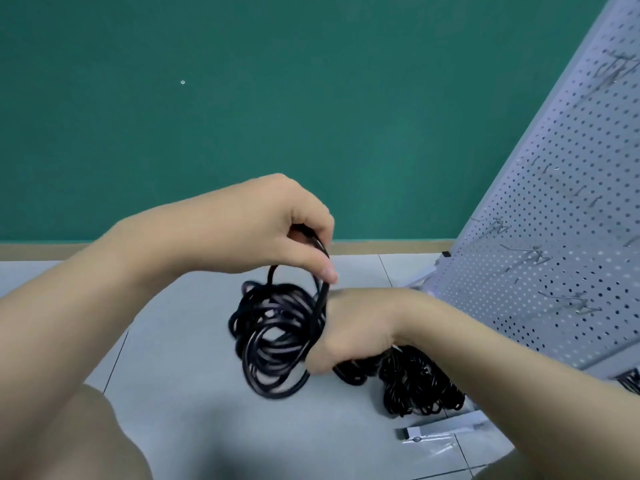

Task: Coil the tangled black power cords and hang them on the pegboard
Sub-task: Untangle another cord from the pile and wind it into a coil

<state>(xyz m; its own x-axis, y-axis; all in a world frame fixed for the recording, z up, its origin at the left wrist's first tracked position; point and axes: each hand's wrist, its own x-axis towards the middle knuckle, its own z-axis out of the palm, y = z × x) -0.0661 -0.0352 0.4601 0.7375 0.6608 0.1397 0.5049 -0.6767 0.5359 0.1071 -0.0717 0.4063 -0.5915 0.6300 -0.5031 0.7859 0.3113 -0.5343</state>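
With the left hand pinching one loop and the right hand clenched around the power-cord coil held above the floor beside the pegboard, loose loops could spill and retangle

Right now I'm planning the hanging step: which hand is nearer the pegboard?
Right. The right hand grips the cord coil just beside the pegboard's lower edge; the left hand pinches a loop higher up, farther to the left.
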